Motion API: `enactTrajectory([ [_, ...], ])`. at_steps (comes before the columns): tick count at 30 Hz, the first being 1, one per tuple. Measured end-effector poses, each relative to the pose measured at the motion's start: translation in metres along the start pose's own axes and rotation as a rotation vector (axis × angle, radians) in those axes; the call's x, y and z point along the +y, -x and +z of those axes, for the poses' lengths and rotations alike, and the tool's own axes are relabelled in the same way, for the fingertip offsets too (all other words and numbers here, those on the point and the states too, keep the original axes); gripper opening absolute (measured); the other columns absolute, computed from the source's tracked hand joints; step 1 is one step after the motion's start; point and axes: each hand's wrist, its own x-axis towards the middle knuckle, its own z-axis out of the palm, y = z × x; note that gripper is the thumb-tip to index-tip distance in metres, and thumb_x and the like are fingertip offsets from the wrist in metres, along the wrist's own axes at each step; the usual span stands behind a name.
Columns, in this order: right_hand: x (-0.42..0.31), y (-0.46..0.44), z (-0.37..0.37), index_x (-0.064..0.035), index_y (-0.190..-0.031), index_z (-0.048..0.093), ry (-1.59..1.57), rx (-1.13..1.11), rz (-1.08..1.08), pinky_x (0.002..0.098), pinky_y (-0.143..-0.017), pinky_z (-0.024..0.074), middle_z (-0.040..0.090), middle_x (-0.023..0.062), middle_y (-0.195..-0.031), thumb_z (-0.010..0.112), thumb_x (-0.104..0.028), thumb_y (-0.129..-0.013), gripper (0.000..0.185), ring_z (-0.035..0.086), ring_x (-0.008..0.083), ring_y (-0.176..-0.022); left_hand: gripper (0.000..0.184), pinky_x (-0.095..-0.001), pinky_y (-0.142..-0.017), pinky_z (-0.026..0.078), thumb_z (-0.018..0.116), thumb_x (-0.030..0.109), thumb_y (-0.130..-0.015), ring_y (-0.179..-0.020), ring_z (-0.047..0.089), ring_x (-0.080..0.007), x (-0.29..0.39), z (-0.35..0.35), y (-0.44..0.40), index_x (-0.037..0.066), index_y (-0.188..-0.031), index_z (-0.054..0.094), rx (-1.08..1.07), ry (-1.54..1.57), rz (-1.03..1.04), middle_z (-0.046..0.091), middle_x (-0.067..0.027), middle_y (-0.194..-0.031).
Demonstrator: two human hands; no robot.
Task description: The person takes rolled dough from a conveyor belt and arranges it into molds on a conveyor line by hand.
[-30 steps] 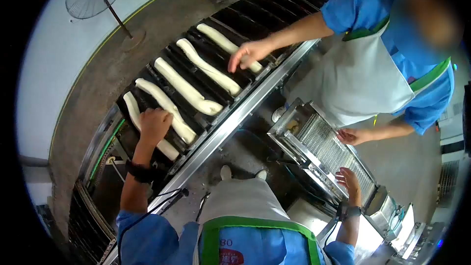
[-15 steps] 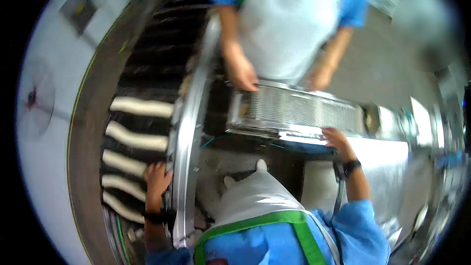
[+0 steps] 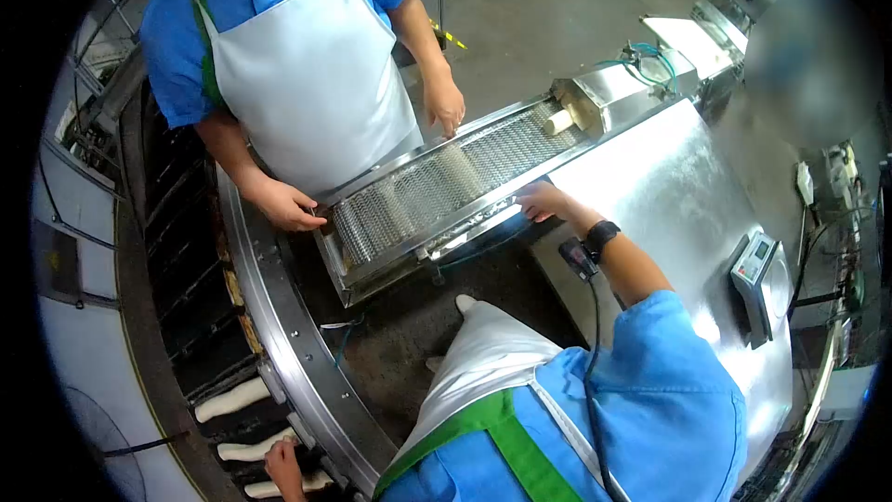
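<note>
At the lower left, my left hand [image 3: 283, 467] rests at the right end of a pale dough strip [image 3: 255, 447], its fingers slightly bent and apart. Another dough strip [image 3: 232, 400] lies above it, and one more [image 3: 290, 484] is partly behind the hand, all on the dark slatted conveyor [image 3: 190, 293]. My right hand [image 3: 544, 203] lies on the near metal edge of a mesh belt [image 3: 437, 181], fingers loosely bent with nothing seen in them. A short dough roll [image 3: 558, 122] sits on the belt at the machine's mouth.
A co-worker in a white apron [image 3: 307, 74] stands across the belt, one hand [image 3: 283, 204] at its left end, the other hand [image 3: 444, 104] by its far edge. A steel table [image 3: 641, 195] holds a scale [image 3: 757, 279]. A curved metal rail [image 3: 269, 321] borders the slatted conveyor.
My view has swung toward the right, bringing the steel table and scale into sight. The dough roll now shows at the machine's mouth. My right hand stays at the belt's edge.
</note>
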Motion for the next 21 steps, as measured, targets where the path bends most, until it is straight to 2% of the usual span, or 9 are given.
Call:
enactTrajectory([
  [3,0.01,0.005,-0.023,-0.0045,-0.093,0.054,-0.044,0.072,-0.01,0.0241,-0.051,0.0461,0.054,0.0042,-0.073,0.055,-0.03,-0.072,0.033,0.053,0.0137,-0.065,0.026,-0.0384,-0.064,0.036,0.045,0.023,-0.079,-0.069,0.046,-0.0325,0.032,0.006,-0.005,0.0,-0.078,0.056,0.15,0.065,0.304,0.052,-0.0162,-0.071],
  [6,0.018,-0.016,-0.049,0.0005,-0.088,0.054,-0.057,0.082,0.058,0.0234,-0.046,0.045,0.052,0.0067,-0.068,0.052,-0.022,-0.076,0.026,0.05,0.014,-0.055,0.024,-0.038,-0.073,0.036,0.046,0.023,-0.078,-0.08,0.048,-0.0324,0.073,0.001,-0.012,0.002,-0.081,0.057,0.115,-0.013,0.304,0.055,-0.0151,-0.078],
  [8,0.033,-0.039,-0.074,0.0006,-0.088,0.049,-0.178,0.051,-0.059,0.0253,-0.046,0.0452,0.051,0.0076,-0.072,0.054,-0.021,-0.075,0.026,0.051,0.0158,-0.058,0.023,-0.0369,-0.074,0.037,0.047,0.023,-0.077,-0.081,0.049,-0.0316,0.097,0.002,-0.023,0.003,-0.082,0.058,0.103,0.033,0.312,0.057,-0.0134,-0.082],
  [10,0.006,-0.027,-0.077,-0.0042,-0.098,0.044,-0.299,0.097,-0.026,0.0321,-0.064,0.0457,0.046,0.0086,-0.091,0.053,-0.024,-0.076,0.031,0.049,0.0187,-0.078,0.022,-0.0363,-0.074,0.037,0.049,0.022,-0.076,-0.081,0.049,-0.0299,0.116,-0.002,-0.023,0.003,-0.081,0.059,0.15,0.085,0.33,0.057,-0.0117,-0.083],
  [12,0.02,-0.052,-0.093,-0.0078,-0.104,0.041,-0.332,0.138,-0.086,0.035,-0.071,0.041,0.043,0.0086,-0.098,0.054,-0.031,-0.075,0.039,0.045,0.0206,-0.083,0.019,-0.0364,-0.073,0.037,0.051,0.021,-0.074,-0.081,0.049,-0.0276,0.138,-0.004,-0.023,0.005,-0.081,0.059,0.168,0.123,0.288,0.058,-0.0093,-0.082],
  [14,-0.028,-0.041,-0.08,-0.0073,-0.107,0.04,-0.294,0.291,0.064,0.0336,-0.07,0.0398,0.042,0.0099,-0.099,0.056,-0.038,-0.071,0.049,0.044,0.0197,-0.084,0.019,-0.0369,-0.073,0.037,0.051,0.021,-0.074,-0.081,0.049,-0.0277,0.137,0.002,-0.028,0.005,-0.08,0.059,0.192,0.125,0.267,0.058,-0.0092,-0.082],
  [15,-0.018,-0.059,-0.085,-0.0039,-0.104,0.043,-0.29,0.344,-0.05,0.0318,-0.064,0.0408,0.044,0.0109,-0.093,0.053,-0.04,-0.073,0.049,0.047,0.0189,-0.077,0.019,-0.0374,-0.073,0.037,0.052,0.021,-0.074,-0.081,0.049,-0.0278,0.136,0.006,-0.028,0.005,-0.08,0.059,0.2,0.117,0.282,0.057,-0.0092,-0.082],
  [19,-0.043,-0.093,-0.079,-0.0011,-0.108,0.044,-0.216,0.293,0.073,0.0253,-0.044,0.0391,0.05,0.0119,-0.086,0.046,-0.04,-0.077,0.051,0.049,0.0172,-0.061,0.026,-0.0379,-0.077,0.037,0.05,0.026,-0.076,-0.089,0.048,-0.0278,0.136,-0.004,-0.029,0.005,-0.089,0.058,0.069,0.122,0.131,0.056,-0.0111,-0.089],
  [21,-0.037,-0.117,-0.074,0.0001,-0.104,0.047,-0.041,0.323,-0.006,0.0273,-0.045,0.0376,0.052,0.0124,-0.082,0.045,-0.041,-0.077,0.049,0.049,0.0171,-0.062,0.024,-0.0376,-0.073,0.038,0.051,0.025,-0.074,-0.082,0.049,-0.028,0.133,0.0,-0.028,0.004,-0.085,0.058,0.146,0.129,0.118,0.057,-0.0112,-0.084],
])
